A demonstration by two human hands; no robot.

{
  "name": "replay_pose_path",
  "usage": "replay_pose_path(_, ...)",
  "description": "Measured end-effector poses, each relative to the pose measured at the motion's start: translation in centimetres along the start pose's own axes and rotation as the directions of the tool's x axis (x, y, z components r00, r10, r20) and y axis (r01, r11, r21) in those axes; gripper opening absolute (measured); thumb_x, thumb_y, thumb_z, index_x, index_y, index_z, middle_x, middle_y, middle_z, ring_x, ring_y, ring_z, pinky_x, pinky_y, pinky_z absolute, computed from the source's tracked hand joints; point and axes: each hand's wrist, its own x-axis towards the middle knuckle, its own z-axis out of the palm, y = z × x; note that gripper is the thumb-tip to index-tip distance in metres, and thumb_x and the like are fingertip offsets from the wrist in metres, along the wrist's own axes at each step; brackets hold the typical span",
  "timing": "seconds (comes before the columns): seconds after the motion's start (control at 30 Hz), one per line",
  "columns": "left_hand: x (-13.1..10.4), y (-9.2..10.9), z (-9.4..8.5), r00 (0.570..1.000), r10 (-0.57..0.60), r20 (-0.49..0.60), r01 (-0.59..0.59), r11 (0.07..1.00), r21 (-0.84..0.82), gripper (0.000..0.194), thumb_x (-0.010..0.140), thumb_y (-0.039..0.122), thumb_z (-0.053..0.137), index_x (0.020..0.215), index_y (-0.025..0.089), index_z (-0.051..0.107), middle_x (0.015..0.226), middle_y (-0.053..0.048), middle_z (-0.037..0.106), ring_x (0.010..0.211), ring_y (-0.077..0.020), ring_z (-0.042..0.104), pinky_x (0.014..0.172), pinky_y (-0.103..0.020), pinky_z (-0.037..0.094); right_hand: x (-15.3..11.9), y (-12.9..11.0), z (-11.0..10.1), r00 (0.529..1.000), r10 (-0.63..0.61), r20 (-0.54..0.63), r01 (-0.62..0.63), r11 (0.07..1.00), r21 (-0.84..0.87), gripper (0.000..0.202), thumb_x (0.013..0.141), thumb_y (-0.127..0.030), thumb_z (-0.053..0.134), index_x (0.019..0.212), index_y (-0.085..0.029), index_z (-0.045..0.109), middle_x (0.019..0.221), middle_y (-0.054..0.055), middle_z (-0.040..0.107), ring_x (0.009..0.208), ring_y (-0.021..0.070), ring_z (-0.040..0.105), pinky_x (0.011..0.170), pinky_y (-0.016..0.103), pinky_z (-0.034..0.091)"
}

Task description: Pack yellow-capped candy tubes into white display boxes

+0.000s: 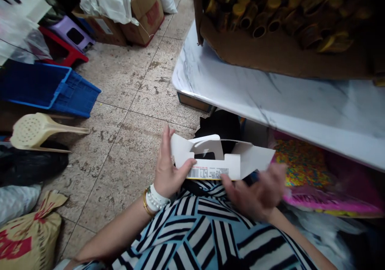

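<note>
A small white cardboard box with its end flaps standing out is in front of my striped clothing. Printed text and a barcode run along its near side, and its opening shows a dark inside. My left hand grips the box's left end, with the thumb on the near side and the fingers behind the left flap. My right hand is at the box's right end, its thumb by the lower near edge. Its other fingers are raised apart from the thumb beside the right flap, blurred, and I see nothing held in them.
At upper right, a marbled white table bears a large brown carton of yellow-capped tubes. Below it lies a pink bag with colourful small pieces. On the left are a blue crate, a cream stool and a tied sack.
</note>
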Motion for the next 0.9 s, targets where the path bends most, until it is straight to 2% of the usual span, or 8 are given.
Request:
replay_pose_path(0.07, 0.6, 0.5, 0.1, 0.994, -0.113, -0.001, 0.113, 0.990, -0.087, 0.103, 0.083, 0.035, 0.079, 0.163, 0.030, 0.015, 0.169, -0.013, 0.027, 0.152, -0.0347, 0.033, 0.123, -0.055, 0.032, 0.6, -0.5, 0.8, 0.957, -0.251, 0.146, 0.262, 0.963, -0.062, 0.069, 0.090, -0.021, 0.069, 0.153, -0.035, 0.045, 0.169, 0.000, 0.028, 0.155, 0.0375, 0.022, 0.123, 0.061, 0.032)
replay_pose_path(0.13, 1.5, 1.0, 0.0, 0.968, -0.249, 0.016, 0.246, 0.947, -0.207, 0.082, 0.086, 0.039, 0.075, 0.158, 0.026, 0.037, 0.161, -0.013, 0.044, 0.141, -0.0332, 0.050, 0.115, -0.049, 0.044, 1.9, -1.0, 1.6, 0.906, -0.338, 0.253, 0.379, 0.916, -0.134, 0.053, 0.094, -0.027, 0.066, 0.146, -0.026, 0.056, 0.155, 0.010, 0.051, 0.143, 0.0371, 0.046, 0.115, 0.057, 0.044)
replay_pose_path(0.23, 2.9, 1.5, -0.3, 0.891, -0.453, 0.029, 0.413, 0.784, -0.463, 0.057, 0.088, 0.044, 0.072, 0.140, 0.023, 0.062, 0.125, -0.012, 0.073, 0.100, -0.0247, 0.073, 0.082, -0.034, 0.061, 3.5, -1.4, 1.8, 0.896, -0.295, 0.331, 0.381, 0.895, -0.234, 0.051, 0.097, -0.024, 0.060, 0.148, -0.029, 0.055, 0.141, 0.015, 0.064, 0.113, 0.0343, 0.068, 0.097, 0.053, 0.056)
replay_pose_path(0.4, 3.1, 1.7, -1.1, 0.828, -0.525, -0.194, 0.336, 0.744, -0.578, 0.047, 0.085, 0.040, 0.077, 0.129, 0.025, 0.070, 0.110, -0.007, 0.077, 0.081, -0.0129, 0.071, 0.063, -0.017, 0.055, 4.2, -1.0, -0.6, 0.899, -0.266, 0.347, 0.389, 0.849, -0.357, 0.046, 0.095, -0.015, 0.049, 0.138, -0.010, 0.064, 0.120, 0.024, 0.073, 0.096, 0.0332, 0.073, 0.090, 0.050, 0.059)
replay_pose_path(0.6, 0.7, 1.5, -0.2, 0.868, -0.427, -0.256, 0.270, 0.835, -0.479, 0.065, 0.090, 0.039, 0.072, 0.148, 0.025, 0.046, 0.129, -0.014, 0.071, 0.109, -0.0221, 0.072, 0.089, -0.031, 0.060, 3.1, -0.4, 1.2, 0.811, -0.184, 0.555, 0.378, 0.889, -0.258, 0.048, 0.090, -0.011, 0.054, 0.137, -0.008, 0.064, 0.124, 0.025, 0.071, 0.096, 0.0311, 0.075, 0.083, 0.042, 0.062)
replay_pose_path(0.7, -0.4, 1.1, 1.4, 0.917, -0.356, -0.178, 0.251, 0.865, -0.434, 0.086, 0.084, 0.037, 0.078, 0.155, 0.027, 0.030, 0.148, -0.018, 0.057, 0.125, -0.0257, 0.065, 0.103, -0.041, 0.056, 2.7, -0.3, 3.1, 0.763, -0.181, 0.620, 0.375, 0.906, -0.198, 0.046, 0.090, -0.011, 0.056, 0.135, -0.006, 0.064, 0.117, 0.025, 0.074, 0.089, 0.0292, 0.077, 0.075, 0.038, 0.063)
replay_pose_path(0.8, -1.1, 0.1, 2.8, 0.941, -0.329, -0.084, 0.279, 0.890, -0.362, 0.097, 0.081, 0.034, 0.081, 0.158, 0.028, 0.023, 0.157, -0.018, 0.047, 0.140, -0.0294, 0.052, 0.115, -0.050, 0.046, 3.3, -0.2, 3.2, 0.799, -0.178, 0.574, 0.350, 0.914, -0.203, 0.045, 0.091, -0.010, 0.055, 0.134, -0.003, 0.064, 0.118, 0.026, 0.073, 0.089, 0.0308, 0.077, 0.072, 0.040, 0.064)
replay_pose_path(0.9, -1.1, -0.9, 3.7, 0.958, -0.276, -0.076, 0.244, 0.926, -0.286, 0.087, 0.086, 0.031, 0.074, 0.159, 0.027, 0.027, 0.160, -0.016, 0.042, 0.148, -0.0302, 0.042, 0.123, -0.054, 0.035, 4.0, 0.1, 0.5, 0.858, -0.272, 0.436, 0.345, 0.933, -0.098, 0.042, 0.093, -0.008, 0.052, 0.133, -0.006, 0.065, 0.130, 0.021, 0.070, 0.109, 0.0321, 0.073, 0.088, 0.046, 0.063)
